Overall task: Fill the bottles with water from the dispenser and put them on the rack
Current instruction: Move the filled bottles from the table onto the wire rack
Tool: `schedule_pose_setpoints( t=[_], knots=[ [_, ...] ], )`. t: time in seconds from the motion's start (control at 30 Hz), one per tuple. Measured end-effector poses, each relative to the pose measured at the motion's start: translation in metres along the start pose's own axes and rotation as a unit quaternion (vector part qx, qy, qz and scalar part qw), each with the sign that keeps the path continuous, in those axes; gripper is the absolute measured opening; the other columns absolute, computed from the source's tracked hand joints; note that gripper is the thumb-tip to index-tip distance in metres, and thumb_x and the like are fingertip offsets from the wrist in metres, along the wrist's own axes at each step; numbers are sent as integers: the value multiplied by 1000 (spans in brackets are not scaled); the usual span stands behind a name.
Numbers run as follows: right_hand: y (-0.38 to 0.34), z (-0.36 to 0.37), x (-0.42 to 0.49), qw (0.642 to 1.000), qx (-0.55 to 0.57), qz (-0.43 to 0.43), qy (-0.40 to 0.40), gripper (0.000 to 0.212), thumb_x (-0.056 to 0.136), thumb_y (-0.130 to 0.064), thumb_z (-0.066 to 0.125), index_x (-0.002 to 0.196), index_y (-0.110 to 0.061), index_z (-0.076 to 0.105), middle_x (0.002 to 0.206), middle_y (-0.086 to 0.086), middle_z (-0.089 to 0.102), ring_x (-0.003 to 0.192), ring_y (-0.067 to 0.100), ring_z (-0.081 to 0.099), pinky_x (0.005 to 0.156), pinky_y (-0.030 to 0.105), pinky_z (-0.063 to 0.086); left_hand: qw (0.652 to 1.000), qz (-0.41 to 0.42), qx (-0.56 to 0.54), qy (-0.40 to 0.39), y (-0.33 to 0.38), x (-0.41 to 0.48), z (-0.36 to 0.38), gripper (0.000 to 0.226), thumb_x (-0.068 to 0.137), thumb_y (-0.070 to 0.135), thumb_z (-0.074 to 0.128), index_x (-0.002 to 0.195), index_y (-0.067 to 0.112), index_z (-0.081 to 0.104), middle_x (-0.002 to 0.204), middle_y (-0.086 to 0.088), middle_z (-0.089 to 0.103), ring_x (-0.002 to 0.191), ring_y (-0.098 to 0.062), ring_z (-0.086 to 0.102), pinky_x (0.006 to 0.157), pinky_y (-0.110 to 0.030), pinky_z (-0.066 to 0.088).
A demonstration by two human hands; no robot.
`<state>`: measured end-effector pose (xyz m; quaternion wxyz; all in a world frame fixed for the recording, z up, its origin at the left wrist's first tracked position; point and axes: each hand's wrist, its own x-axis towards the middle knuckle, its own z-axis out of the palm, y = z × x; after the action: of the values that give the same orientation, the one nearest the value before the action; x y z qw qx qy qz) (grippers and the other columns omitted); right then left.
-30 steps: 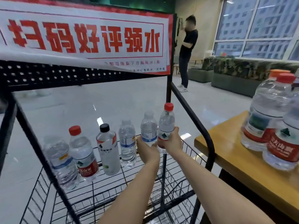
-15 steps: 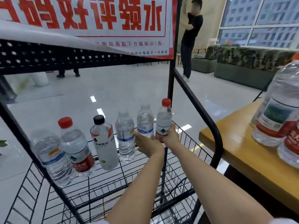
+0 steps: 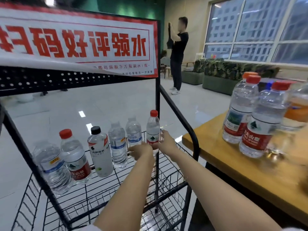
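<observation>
Six bottles on the rack [image 3: 157,97]; left hand [image 3: 141,150] (grip unclear) and straight-fingered right hand [image 3: 166,142] flank the rightmost bottle [image 3: 153,130]; table bottles [image 3: 240,114], right of both hands, remain.

Black wire rack [image 3: 175,104] (red-capped bottle [image 3: 153,130])

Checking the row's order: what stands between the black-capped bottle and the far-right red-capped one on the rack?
Head view: a nearer clear-capped bottle and a farther clear-capped bottle.

A public lounge or lobby: glossy floor [image 3: 116,100], tall windows [image 3: 256,29], green sofas [image 3: 233,75], promotional banner [image 3: 75,42] over a wire rack [image 3: 93,195].
</observation>
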<state>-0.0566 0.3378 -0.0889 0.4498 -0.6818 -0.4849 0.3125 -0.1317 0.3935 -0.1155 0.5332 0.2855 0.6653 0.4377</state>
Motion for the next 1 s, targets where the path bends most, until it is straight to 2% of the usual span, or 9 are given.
schedule_pose_setpoints(
  t=[0.17,0.27,0.43,0.53,0.63,0.7,0.8,0.9,1.0],
  knots=[
    [-19,-30,-54,997,10,-65,30,60,91,-10,65,144,-12,36,141,8,49,105,12,53,75,12,45,996,88,16,-8,1,-47,-12,55,99,22,54,144,1,30,146,-21,39,132,-39,41,104,-45,40],
    [-23,-55,-90,987,15,-129,90,46,92,-8,62,135,-13,45,132,7,56,96,11,58,80,19,49,977,207,-20,-52,3,-92,-8,30,97,12,54,125,8,43,127,-13,51,120,-34,52,95,-40,46],
    [-13,-107,-143,939,19,-211,272,33,90,-8,64,115,-24,50,104,-8,59,87,-4,58,74,11,47,921,320,-42,-217,-2,-171,11,31,100,17,51,131,13,46,115,0,55,94,-11,55,77,-20,43],
    [1,-136,-159,890,0,-211,404,38,88,-10,67,118,-22,47,112,-5,53,100,9,54,85,22,46,893,351,-2,-282,-3,-199,30,30,100,22,53,128,15,51,114,1,58,104,-17,58,83,-25,47],
    [16,-162,-158,857,-36,-135,496,59,82,-14,73,131,-18,40,130,-1,43,122,13,39,104,36,39,873,345,40,-344,2,-210,50,42,98,25,57,137,16,46,130,-2,55,112,-14,53,83,-19,42],
    [23,-177,-151,856,-55,-95,505,74,80,-17,76,140,-17,33,143,3,37,132,17,33,111,38,32,862,331,68,-377,8,-211,66,56,95,25,62,145,16,38,144,-3,46,126,-17,47,95,-27,40],
    [35,-194,-133,891,-9,-60,450,87,81,-23,75,148,-23,20,150,1,33,138,18,31,114,36,26,842,306,117,-428,17,-205,91,77,92,22,67,154,17,22,158,-3,29,142,-21,32,109,-36,34],
    [45,-203,-115,909,21,-62,412,91,81,-25,76,148,-30,14,149,0,39,136,21,40,111,46,37,815,283,140,-486,24,-202,109,92,90,17,69,157,18,8,163,-3,17,146,-22,24,111,-36,30],
    [48,-209,-104,915,8,-47,402,88,83,-30,74,149,-27,16,149,0,39,135,23,42,109,47,40,803,275,152,-506,27,-197,125,95,89,17,69,158,20,4,161,-4,24,144,-25,30,110,-38,32]
  ],
)
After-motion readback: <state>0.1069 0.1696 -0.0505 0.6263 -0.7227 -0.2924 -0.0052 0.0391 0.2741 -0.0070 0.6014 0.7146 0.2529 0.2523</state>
